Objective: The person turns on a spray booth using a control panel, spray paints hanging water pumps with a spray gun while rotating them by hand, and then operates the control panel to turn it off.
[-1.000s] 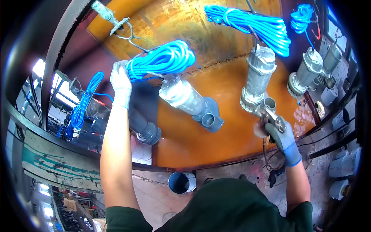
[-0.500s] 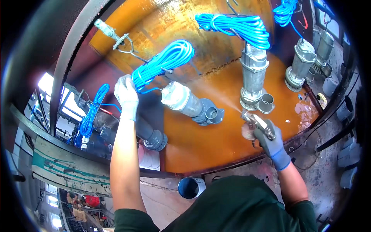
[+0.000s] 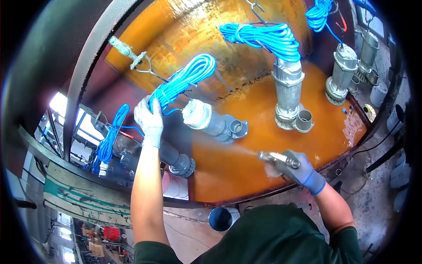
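My gloved left hand (image 3: pixel 148 115) is closed around the lower end of a blue cable coil (image 3: pixel 184 81). From this coil's hook hangs a tilted grey submersible pump (image 3: pixel 209 118), its round outlet facing me. In my gloved right hand (image 3: pixel 299 168) is a metal spray gun (image 3: pixel 278 158). A pale mist streams from its nozzle leftward, toward the underside of the tilted pump. Just right of it, a second pump (image 3: pixel 288 90) hangs upright beneath another blue cable coil (image 3: pixel 268 37).
An orange-coated booth (image 3: pixel 246 176) lies behind the pumps, with a dark curved frame (image 3: pixel 83 66) at left. More pumps hang at right (image 3: pixel 342 72) and at left (image 3: pixel 180 163). A bucket (image 3: pixel 220 218) stands on the floor near me.
The spray gun has moved slightly left and down, and its mist now points more level to the left. My left hand and its coil have shifted a little lower; the pump has turned slightly.
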Demonstrator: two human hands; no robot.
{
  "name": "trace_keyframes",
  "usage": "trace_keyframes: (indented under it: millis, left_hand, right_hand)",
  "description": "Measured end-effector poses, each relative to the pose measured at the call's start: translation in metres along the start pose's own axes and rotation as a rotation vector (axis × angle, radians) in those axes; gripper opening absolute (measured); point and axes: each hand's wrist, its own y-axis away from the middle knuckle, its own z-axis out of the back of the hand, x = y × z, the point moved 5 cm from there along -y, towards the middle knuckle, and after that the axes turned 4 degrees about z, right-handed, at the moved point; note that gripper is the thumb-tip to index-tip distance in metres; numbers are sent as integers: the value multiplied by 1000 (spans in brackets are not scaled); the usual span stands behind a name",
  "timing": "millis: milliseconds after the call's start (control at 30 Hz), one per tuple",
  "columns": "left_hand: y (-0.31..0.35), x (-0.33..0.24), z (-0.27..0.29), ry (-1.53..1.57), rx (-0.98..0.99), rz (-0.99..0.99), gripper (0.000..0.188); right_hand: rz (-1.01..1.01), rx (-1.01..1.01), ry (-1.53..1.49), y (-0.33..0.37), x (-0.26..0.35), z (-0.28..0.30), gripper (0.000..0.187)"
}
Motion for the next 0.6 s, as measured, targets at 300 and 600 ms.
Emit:
trace_keyframes:
  millis: [300,600]
  left_hand:
    - [-6,18,-5,48,87,62,41]
    - [-13,43,-5,331,209,176,38]
  right_hand:
    - [150,72,11,4,-1,-7,18]
    - [-26,46,-71,20,-16,4,17]
